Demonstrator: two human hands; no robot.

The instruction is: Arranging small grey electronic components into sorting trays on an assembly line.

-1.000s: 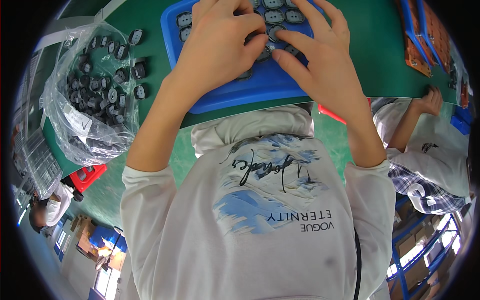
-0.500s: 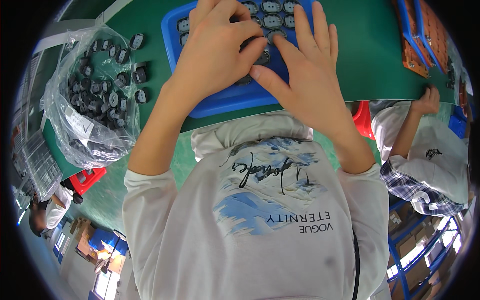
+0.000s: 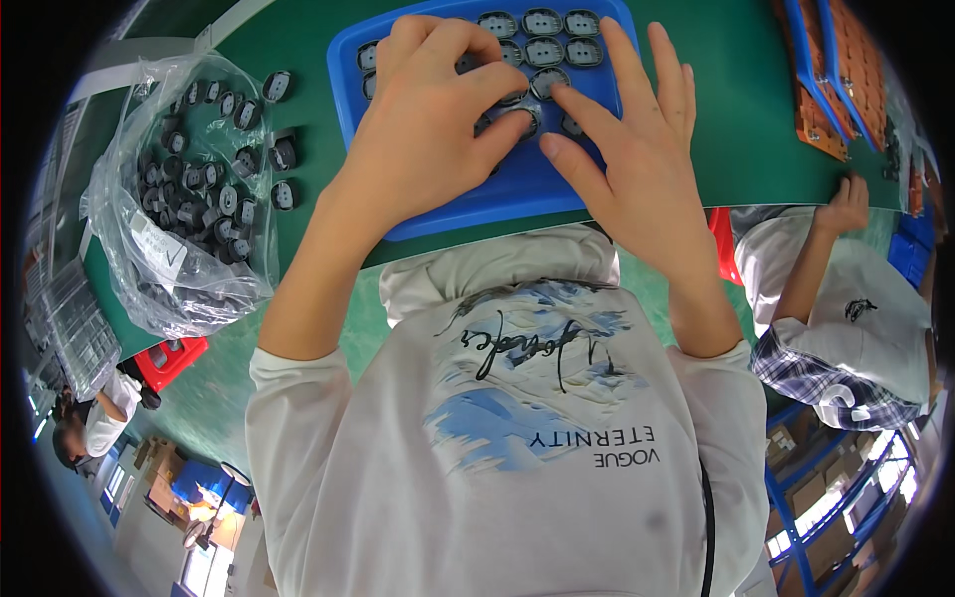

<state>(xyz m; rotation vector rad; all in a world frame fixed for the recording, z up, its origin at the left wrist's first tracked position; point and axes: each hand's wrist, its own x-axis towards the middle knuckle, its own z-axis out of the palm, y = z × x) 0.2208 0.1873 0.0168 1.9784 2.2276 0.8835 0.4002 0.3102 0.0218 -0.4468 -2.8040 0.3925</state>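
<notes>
A blue tray (image 3: 468,214) holds several small black oval parts with grey faces, set out roughly in rows. My left hand (image 3: 423,119) reaches over its middle with curled fingers. Thumb and index finger close around one black-and-grey oval part (image 3: 512,98), largely covered by the fingers. To the right, my right hand (image 3: 637,159) is open with fingers spread. Its index fingertip touches the edge of another oval part (image 3: 549,83), and its thumb points in toward the tray. The parts under my left palm are hidden.
Left of the tray, a clear plastic bag (image 3: 149,269) holds many similar parts, with a few loose ones (image 3: 285,194) beside it on the green table (image 3: 726,149). Orange racks with blue bars (image 3: 841,80) stand at the far right. Another person's hand (image 3: 848,202) rests on the table edge there.
My right hand has shifted slightly right and away from my left hand, widening the gap between them. The tray appears a little lower in view. My left hand stays over the parts.
</notes>
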